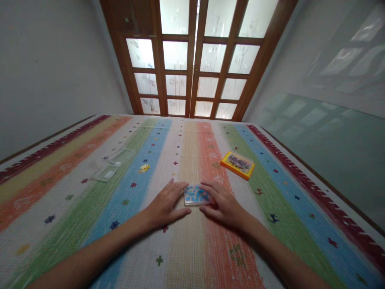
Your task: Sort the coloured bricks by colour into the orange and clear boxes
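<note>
A small clear plastic box [196, 195] with light-blue pieces inside lies flat on the striped cloth in front of me. My left hand [168, 202] holds its left end, fingers along the far edge and thumb at the near edge. The opposite end is held by my right hand [221, 203] in the same way, with thumb and fingers around the corner. The box looks closed, though its end edges are partly hidden by my fingers.
Farther left, an open clear plastic case [104, 173] lies with its lid spread out. Near it is a small pile of yellow pieces [144, 168]. To the right sits a yellow-orange box [237, 164] with a dark picture. The striped tablecloth [177, 249] reaches toward wood-and-glass doors [192, 68].
</note>
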Demonstrator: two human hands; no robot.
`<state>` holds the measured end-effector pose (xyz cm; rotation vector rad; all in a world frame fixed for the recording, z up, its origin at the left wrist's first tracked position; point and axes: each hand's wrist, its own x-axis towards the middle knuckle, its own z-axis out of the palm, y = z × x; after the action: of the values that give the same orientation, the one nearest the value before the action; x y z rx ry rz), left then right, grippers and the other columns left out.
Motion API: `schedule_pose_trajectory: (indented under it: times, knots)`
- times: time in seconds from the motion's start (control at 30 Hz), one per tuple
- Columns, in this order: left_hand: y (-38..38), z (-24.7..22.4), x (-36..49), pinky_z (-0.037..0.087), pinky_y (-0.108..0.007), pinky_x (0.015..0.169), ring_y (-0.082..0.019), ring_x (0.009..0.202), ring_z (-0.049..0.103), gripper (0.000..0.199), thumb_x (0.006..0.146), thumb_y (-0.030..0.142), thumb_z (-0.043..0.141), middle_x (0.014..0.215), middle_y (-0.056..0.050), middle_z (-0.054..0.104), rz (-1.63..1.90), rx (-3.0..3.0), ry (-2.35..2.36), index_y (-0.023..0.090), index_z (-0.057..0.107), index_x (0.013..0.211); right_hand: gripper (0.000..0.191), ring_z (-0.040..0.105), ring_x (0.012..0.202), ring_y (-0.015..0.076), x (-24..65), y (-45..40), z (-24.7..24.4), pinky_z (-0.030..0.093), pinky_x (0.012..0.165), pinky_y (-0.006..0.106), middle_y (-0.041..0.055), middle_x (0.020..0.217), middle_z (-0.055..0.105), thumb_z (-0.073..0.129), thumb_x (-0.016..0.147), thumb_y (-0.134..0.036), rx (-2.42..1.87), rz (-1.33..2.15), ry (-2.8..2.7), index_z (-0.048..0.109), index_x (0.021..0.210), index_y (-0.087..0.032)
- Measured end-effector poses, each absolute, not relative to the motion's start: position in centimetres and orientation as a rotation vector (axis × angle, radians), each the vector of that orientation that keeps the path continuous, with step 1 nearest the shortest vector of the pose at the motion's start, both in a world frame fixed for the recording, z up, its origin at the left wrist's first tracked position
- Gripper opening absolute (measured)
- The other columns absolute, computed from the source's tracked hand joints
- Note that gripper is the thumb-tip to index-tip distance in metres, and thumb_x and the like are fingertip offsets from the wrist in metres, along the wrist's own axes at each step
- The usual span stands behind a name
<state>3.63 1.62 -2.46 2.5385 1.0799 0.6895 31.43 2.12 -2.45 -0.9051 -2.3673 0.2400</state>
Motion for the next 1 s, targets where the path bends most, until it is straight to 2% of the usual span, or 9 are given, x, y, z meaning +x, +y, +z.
schedule_pose_trajectory:
  times: [0.13,0.23,0.47,0.87,1.0]
  knots:
    - [1.4,-2.6,4.0,0.033,-0.07,0.124,-0.034,0.125,0.069,0.066,0.092,0.048,0.074,0.131,-0.019,0.073,0.771,2.545,1.157,0.015,0.05,0.144,0.036,0.069,0.122,0.0324,31.0,1.8,-2.2,0.06,0.1,0.052,0.0213,0.137,0.068,0.065,0.098,-0.03,-0.873,0.085,-2.429,0.064,0.131,-0.016]
    - [1.2,-2.6,4.2,0.034,-0.07,0.123,-0.034,0.122,0.07,0.06,0.092,0.045,0.075,0.126,-0.017,0.074,0.81,2.543,1.167,0.016,0.054,0.139,0.03,0.071,0.117,0.0328,30.8,1.7,-2.1,0.062,0.097,0.05,0.0227,0.132,0.07,0.062,0.1,-0.031,-0.822,-0.043,-2.441,0.066,0.125,-0.014]
    - [1.2,-2.7,4.4,0.039,-0.065,0.122,-0.033,0.123,0.07,0.055,0.092,0.041,0.074,0.129,-0.018,0.073,0.847,2.496,1.141,0.016,0.056,0.138,0.029,0.074,0.112,0.0345,30.0,1.8,-2.2,0.065,0.092,0.047,0.026,0.121,0.074,0.053,0.104,-0.028,-0.682,-0.39,-2.461,0.067,0.119,-0.008]
    - [1.3,-2.4,4.4,0.047,-0.06,0.115,-0.033,0.122,0.068,0.053,0.092,0.044,0.073,0.129,-0.017,0.074,0.888,2.401,1.128,0.016,0.062,0.135,0.028,0.073,0.108,0.033,29.1,1.8,-2.5,0.064,0.092,0.045,0.027,0.115,0.075,0.052,0.098,-0.02,-0.652,-0.576,-2.442,0.069,0.113,-0.005]
    - [1.5,-2.3,4.3,0.05,-0.058,0.113,-0.033,0.121,0.068,0.053,0.091,0.044,0.073,0.128,-0.016,0.074,0.883,2.374,1.121,0.017,0.063,0.135,0.029,0.074,0.105,0.0306,28.7,1.8,-2.4,0.062,0.095,0.043,0.023,0.11,0.077,0.049,0.096,-0.017,-0.632,-0.683,-2.471,0.072,0.109,-0.005]
